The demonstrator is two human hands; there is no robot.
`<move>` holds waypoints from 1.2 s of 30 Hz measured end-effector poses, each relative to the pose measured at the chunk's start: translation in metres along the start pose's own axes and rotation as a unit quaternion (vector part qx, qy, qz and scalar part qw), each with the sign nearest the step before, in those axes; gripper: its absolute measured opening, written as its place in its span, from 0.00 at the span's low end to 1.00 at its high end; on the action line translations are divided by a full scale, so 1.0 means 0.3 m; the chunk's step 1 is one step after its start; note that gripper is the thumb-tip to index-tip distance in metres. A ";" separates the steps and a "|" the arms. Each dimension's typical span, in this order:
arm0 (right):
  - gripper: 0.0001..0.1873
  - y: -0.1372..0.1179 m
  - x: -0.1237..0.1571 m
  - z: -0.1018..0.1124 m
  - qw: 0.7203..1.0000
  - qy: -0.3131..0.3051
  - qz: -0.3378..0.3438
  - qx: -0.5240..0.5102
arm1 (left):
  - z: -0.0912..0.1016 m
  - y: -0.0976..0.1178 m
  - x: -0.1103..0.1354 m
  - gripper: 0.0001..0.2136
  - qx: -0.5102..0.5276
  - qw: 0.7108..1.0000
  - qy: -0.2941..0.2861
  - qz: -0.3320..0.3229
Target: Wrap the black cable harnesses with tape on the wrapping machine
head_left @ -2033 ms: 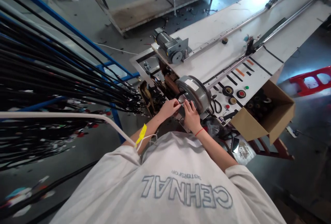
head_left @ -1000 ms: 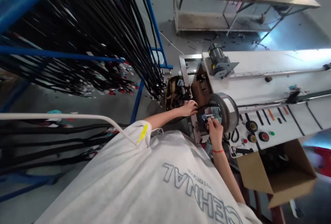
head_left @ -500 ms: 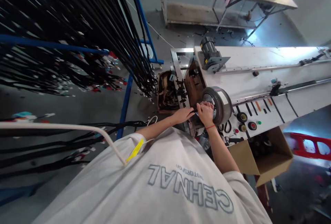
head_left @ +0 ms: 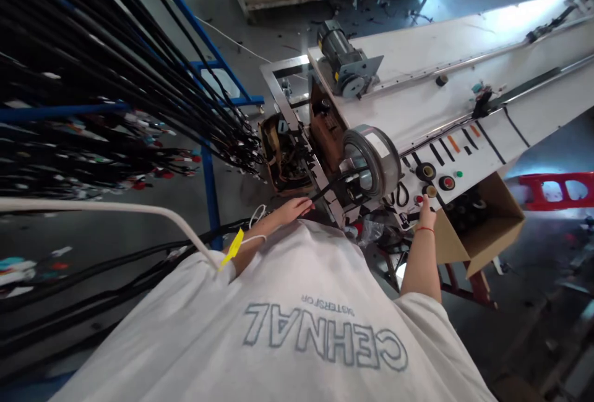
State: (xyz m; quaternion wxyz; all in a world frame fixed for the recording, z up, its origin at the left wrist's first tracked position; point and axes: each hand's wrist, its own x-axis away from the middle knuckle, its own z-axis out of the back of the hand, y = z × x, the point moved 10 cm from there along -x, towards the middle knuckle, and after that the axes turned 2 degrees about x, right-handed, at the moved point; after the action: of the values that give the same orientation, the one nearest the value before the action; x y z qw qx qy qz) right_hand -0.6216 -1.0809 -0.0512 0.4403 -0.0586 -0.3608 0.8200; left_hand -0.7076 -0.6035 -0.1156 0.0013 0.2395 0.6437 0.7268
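Note:
My left hand is closed on a black cable beside the metal frame's near end. From those fingers the cable runs right into the opening of a round grey ring-shaped machine head. My right hand is at the table's near edge, with one finger stretched out by a small red button and a tape roll. Whether that finger touches the button, I cannot make out. The rest of the right hand's fingers are mostly hidden.
A motor is mounted on the white table. Tape strips, another tape roll and a larger red button sit near its front. An open cardboard box stands below. Black cables hang from a blue rack at left.
My right hand has left the cable at the machine head and moved right to the buttons. My left hand still grips the cable, farther from the ring. The view has shifted.

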 end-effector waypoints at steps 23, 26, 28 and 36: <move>0.34 0.079 0.034 -0.031 0.994 0.091 -0.023 0.049 | 0.069 0.035 0.076 0.32 0.115 0.989 0.072 0.059; 0.34 -0.010 0.113 0.015 0.988 0.135 0.079 0.006 | 0.067 0.034 0.074 0.33 0.092 0.989 0.080 0.078; 0.32 -0.102 0.179 -0.010 0.978 0.108 0.161 -0.071 | 0.067 0.033 0.066 0.33 0.064 0.990 0.081 0.093; 0.23 -0.407 0.354 -0.574 0.760 -0.492 0.008 -0.425 | 0.070 0.101 0.000 0.36 -0.037 0.985 0.125 0.117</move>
State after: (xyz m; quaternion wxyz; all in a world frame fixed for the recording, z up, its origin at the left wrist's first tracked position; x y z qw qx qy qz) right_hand -0.5316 -0.8636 -0.0753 0.1256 0.1692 -0.8389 0.5019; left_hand -0.6909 -0.5890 -0.0861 -0.1554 0.2199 0.5793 0.7694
